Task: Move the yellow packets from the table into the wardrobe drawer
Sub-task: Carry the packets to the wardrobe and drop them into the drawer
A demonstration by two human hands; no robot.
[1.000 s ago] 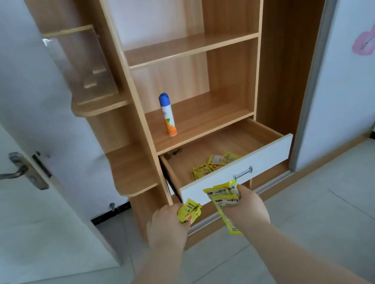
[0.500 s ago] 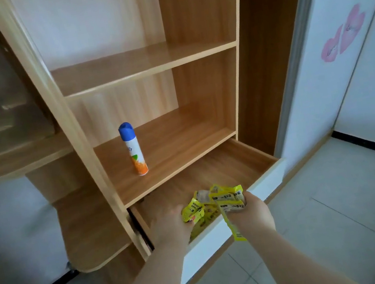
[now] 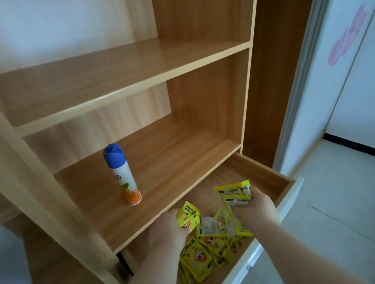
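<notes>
The wardrobe drawer (image 3: pixel 268 173) stands pulled open at the bottom, wood inside with a white front. Several yellow packets (image 3: pixel 199 259) lie in a loose pile on its floor near the front. My left hand (image 3: pixel 165 231) hovers over the drawer's left part, closed on a yellow packet (image 3: pixel 187 214). My right hand (image 3: pixel 255 207) is over the drawer's middle, gripping two or three yellow packets (image 3: pixel 235 194) by their lower ends. One more packet (image 3: pixel 213 223) hangs or lies between my hands.
A spray can (image 3: pixel 121 174) with a blue cap stands on the shelf (image 3: pixel 173 166) right above the drawer. Higher up is a bare shelf (image 3: pixel 98 82). A white sliding door (image 3: pixel 348 47) with pink stickers is at the right, tiled floor (image 3: pixel 340 215) below.
I have come closer to the wardrobe. Both hands moved from in front of the drawer to above its inside, still holding packets.
</notes>
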